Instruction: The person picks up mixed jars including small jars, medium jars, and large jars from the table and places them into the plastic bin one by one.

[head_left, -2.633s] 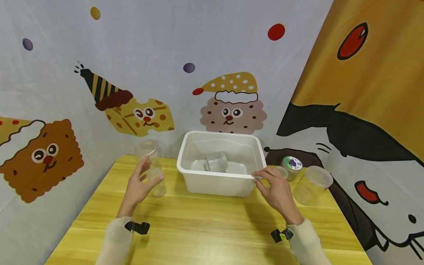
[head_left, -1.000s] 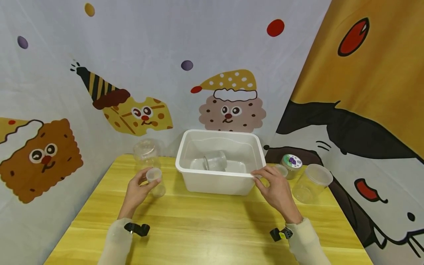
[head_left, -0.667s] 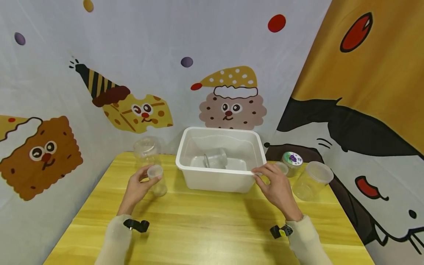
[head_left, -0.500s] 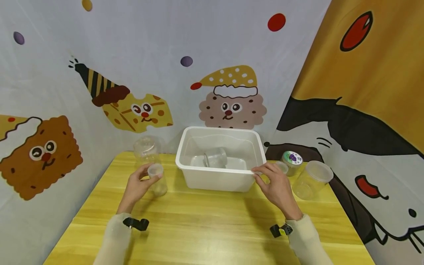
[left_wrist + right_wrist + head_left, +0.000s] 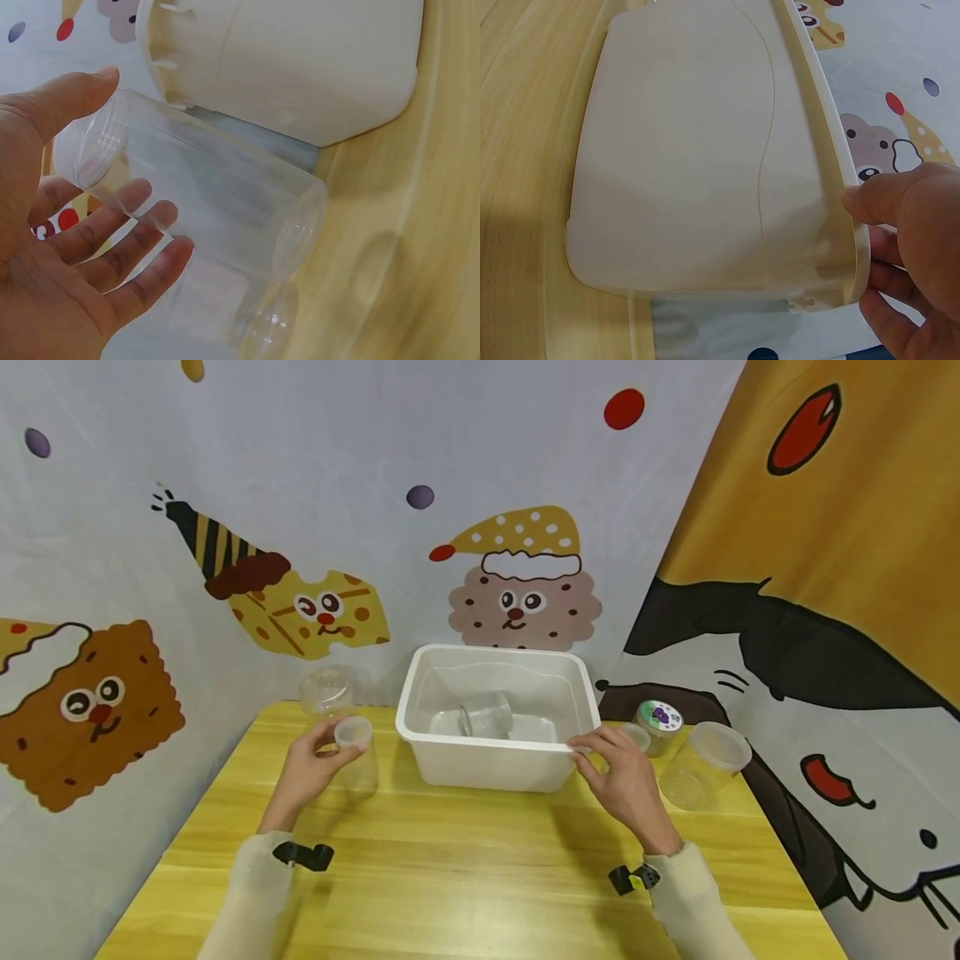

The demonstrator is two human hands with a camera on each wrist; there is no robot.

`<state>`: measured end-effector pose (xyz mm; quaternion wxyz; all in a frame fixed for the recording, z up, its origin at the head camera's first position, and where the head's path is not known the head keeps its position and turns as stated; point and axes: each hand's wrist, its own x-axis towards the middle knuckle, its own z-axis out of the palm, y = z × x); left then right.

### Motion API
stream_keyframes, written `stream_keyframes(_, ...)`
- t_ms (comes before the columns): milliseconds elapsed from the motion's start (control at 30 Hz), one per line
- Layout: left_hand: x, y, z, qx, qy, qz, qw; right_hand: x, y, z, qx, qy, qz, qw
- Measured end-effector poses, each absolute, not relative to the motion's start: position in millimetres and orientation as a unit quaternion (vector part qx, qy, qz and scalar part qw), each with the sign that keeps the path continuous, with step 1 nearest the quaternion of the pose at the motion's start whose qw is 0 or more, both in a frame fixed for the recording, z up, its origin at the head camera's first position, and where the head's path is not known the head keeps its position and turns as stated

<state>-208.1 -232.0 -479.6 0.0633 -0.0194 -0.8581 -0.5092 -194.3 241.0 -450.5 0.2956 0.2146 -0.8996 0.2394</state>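
My left hand [image 5: 306, 770] holds a slim clear plastic jar [image 5: 363, 770] near its top, thumb on one side and fingers on the other. In the left wrist view the same jar [image 5: 217, 187] slants across, its base close over the table. My right hand [image 5: 628, 785] pinches the rim of a white plastic bin [image 5: 491, 766] at the right front corner; the right wrist view shows the thumb on that rim. Inside the bin a clear jar [image 5: 489, 717] lies on its side.
Behind my left hand stands a wider clear jar [image 5: 324, 691], partly hidden. To the right are a jar with a patterned lid [image 5: 660, 717], a small clear container [image 5: 637, 737] and a larger lidded clear jar [image 5: 705, 770]. The wooden table [image 5: 465, 877] meets a printed curtain [image 5: 360, 435].
My left hand has come from beside the wider jar to the slim jar, gripped its top and raised it slightly. My right hand has stayed on the bin's rim.
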Motion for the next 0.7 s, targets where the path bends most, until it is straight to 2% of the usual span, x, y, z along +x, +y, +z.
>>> stream_keyframes(700, -214, -232, -433, -0.074, -0.869, -0.475, 0.115, -194, 241, -452, 0.220, -0.896, 0.238, 0.304)
